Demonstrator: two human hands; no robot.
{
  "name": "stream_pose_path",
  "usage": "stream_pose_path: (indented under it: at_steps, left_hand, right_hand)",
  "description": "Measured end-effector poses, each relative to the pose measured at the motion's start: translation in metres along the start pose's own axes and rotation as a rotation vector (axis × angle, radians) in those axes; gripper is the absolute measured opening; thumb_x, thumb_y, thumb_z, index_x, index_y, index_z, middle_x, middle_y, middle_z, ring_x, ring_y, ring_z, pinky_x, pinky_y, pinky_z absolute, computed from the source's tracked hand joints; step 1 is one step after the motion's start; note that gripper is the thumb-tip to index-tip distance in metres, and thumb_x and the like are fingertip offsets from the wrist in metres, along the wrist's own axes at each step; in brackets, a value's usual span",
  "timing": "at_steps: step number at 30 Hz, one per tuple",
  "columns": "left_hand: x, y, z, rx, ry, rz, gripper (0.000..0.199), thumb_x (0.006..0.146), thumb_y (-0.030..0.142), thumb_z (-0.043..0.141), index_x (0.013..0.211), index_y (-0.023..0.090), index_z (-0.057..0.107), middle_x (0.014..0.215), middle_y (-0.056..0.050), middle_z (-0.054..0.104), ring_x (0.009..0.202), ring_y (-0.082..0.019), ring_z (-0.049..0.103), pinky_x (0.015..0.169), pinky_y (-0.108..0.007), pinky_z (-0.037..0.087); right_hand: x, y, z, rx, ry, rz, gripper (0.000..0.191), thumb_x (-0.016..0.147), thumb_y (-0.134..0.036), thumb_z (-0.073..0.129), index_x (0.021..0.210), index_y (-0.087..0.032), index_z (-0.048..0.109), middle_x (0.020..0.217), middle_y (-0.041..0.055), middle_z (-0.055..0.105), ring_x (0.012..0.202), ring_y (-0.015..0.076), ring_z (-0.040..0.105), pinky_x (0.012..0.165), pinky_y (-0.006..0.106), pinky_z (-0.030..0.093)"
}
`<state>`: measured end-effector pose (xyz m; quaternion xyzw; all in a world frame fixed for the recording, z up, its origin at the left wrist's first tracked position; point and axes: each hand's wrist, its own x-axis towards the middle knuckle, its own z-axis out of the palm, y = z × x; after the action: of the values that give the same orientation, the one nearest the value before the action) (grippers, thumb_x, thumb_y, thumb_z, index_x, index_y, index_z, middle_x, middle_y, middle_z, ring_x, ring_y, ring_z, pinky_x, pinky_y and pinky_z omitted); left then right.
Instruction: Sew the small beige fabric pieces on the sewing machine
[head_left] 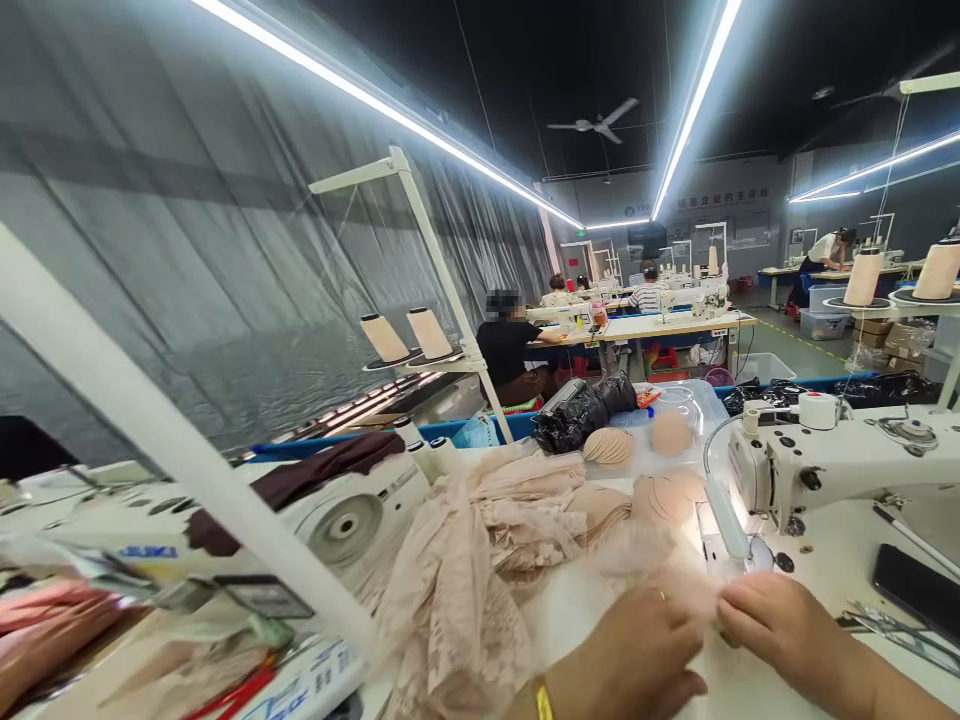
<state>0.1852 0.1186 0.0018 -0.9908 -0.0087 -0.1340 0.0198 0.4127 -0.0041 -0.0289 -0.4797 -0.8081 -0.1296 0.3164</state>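
The sheer pale fabric piece is positioned at the front of the sewing machine, just beside the lit needle area. Its outline is blurred. The right hand pinches its right edge between thumb and fingers. The left hand is located at its left side, fingers curled and bent downward over the fabric; whether they grip it cannot be told. A ring and a yellow bracelet are fitted on the left hand and wrist.

Left of the left hand, a heap of beige lace covers the worktop. Stacked molded cups lie behind the hands. A ribbed cup and a smooth round cup are located further back, at the clear plastic bin. A black plastic bundle lies beside the bin.

Right of the right hand, a black phone lies on the machine table, with metal scissors near its lower edge. A white thread spool stands upright on the machine head.

At far left, another person's forearm is located beside a second sewing machine. Dark cloth is draped over that machine. Beyond, a person in black sits at another table.
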Motion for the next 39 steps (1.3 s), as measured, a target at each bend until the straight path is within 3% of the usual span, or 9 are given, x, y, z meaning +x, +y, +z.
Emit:
stream_pose_path:
  at_steps: [2, 4, 7, 10, 14, 18, 22, 30, 39]
  left_hand:
    - [0.008, -0.002, 0.024, 0.038, -0.039, 0.088, 0.022, 0.091, 0.03, 0.08, 0.086, 0.021, 0.059, 0.083, -0.001, 0.069, 0.077, -0.02, 0.062, 0.072, -0.033, 0.045]
    - [0.022, -0.004, 0.038, 0.046, -0.021, 0.131, 0.013, 0.091, 0.017, 0.072, 0.091, 0.021, 0.06, 0.087, -0.001, 0.069, 0.078, -0.019, 0.061, 0.072, -0.033, 0.044]
    - [0.044, -0.005, 0.046, 0.053, -0.008, 0.086, 0.016, 0.086, 0.009, 0.068, 0.089, 0.02, 0.057, 0.088, -0.002, 0.066, 0.075, -0.019, 0.057, 0.066, -0.035, 0.041]
    - [0.052, -0.005, 0.054, 0.084, 0.038, -0.008, 0.02, 0.085, 0.013, 0.069, 0.081, 0.021, 0.051, 0.083, -0.003, 0.063, 0.07, -0.02, 0.053, 0.062, -0.036, 0.037]
    - [0.047, -0.002, 0.065, 0.044, 0.148, -0.034, 0.017, 0.087, 0.014, 0.069, 0.085, 0.02, 0.053, 0.09, -0.004, 0.064, 0.081, -0.02, 0.056, 0.072, -0.035, 0.042]
    - [0.049, 0.001, 0.065, 0.08, 0.236, -0.069, 0.018, 0.086, 0.018, 0.068, 0.082, 0.021, 0.051, 0.083, -0.003, 0.06, 0.077, -0.02, 0.051, 0.073, -0.038, 0.038]
    - [0.056, 0.002, 0.063, 0.127, 0.339, -0.085, 0.023, 0.087, 0.018, 0.071, 0.079, 0.021, 0.05, 0.079, -0.001, 0.055, 0.075, -0.02, 0.047, 0.076, -0.038, 0.034]
    - [0.056, 0.003, 0.067, 0.052, 0.285, -0.117, 0.015, 0.099, 0.019, 0.06, 0.086, 0.021, 0.054, 0.085, -0.001, 0.058, 0.08, -0.022, 0.05, 0.082, -0.039, 0.032]
    - [0.059, 0.005, 0.071, 0.033, 0.377, -0.12, 0.017, 0.098, 0.027, 0.064, 0.084, 0.019, 0.058, 0.082, -0.001, 0.06, 0.08, -0.021, 0.05, 0.089, -0.039, 0.032]
  right_hand:
    - [-0.009, 0.013, 0.004, 0.006, -0.084, 0.039, 0.034, 0.112, -0.02, 0.047, 0.088, -0.027, 0.07, 0.075, -0.003, 0.07, 0.063, 0.015, 0.065, 0.06, 0.025, 0.05]
    - [-0.017, 0.026, 0.004, 0.014, -0.145, 0.079, 0.035, 0.112, -0.02, 0.049, 0.082, -0.026, 0.067, 0.074, -0.0035, 0.068, 0.065, 0.0148, 0.065, 0.06, 0.025, 0.049]
    - [-0.029, 0.04, 0.003, 0.044, -0.197, 0.096, 0.026, 0.11, -0.019, 0.052, 0.098, -0.029, 0.072, 0.091, -0.0014, 0.076, 0.082, 0.0187, 0.07, 0.072, 0.028, 0.053]
    - [-0.04, 0.046, 0.002, 0.063, -0.21, 0.124, 0.031, 0.109, -0.012, 0.049, 0.125, -0.03, 0.069, 0.116, 0.0036, 0.078, 0.105, 0.0231, 0.072, 0.083, 0.031, 0.055]
    - [-0.048, 0.047, -0.004, 0.039, -0.264, 0.169, 0.032, 0.107, -0.011, 0.046, 0.123, -0.03, 0.066, 0.107, 0.0043, 0.073, 0.098, 0.0234, 0.069, 0.078, 0.033, 0.056]
    - [-0.05, 0.049, -0.006, 0.006, -0.343, 0.151, 0.043, 0.105, -0.008, 0.046, 0.138, -0.032, 0.06, 0.109, 0.0043, 0.072, 0.095, 0.0222, 0.07, 0.074, 0.032, 0.059]
    - [-0.051, 0.048, -0.002, -0.011, -0.321, 0.17, 0.055, 0.102, -0.002, 0.039, 0.147, -0.031, 0.052, 0.111, 0.0056, 0.07, 0.089, 0.0217, 0.072, 0.068, 0.033, 0.059]
    - [-0.047, 0.043, -0.005, -0.081, -0.303, 0.16, 0.044, 0.097, -0.001, 0.039, 0.123, -0.028, 0.061, 0.1, 0.0048, 0.068, 0.082, 0.0231, 0.069, 0.062, 0.032, 0.059]
    - [-0.053, 0.046, 0.003, -0.092, -0.264, 0.185, 0.039, 0.096, -0.003, 0.043, 0.117, -0.028, 0.064, 0.099, 0.0034, 0.068, 0.081, 0.0224, 0.069, 0.062, 0.03, 0.056]
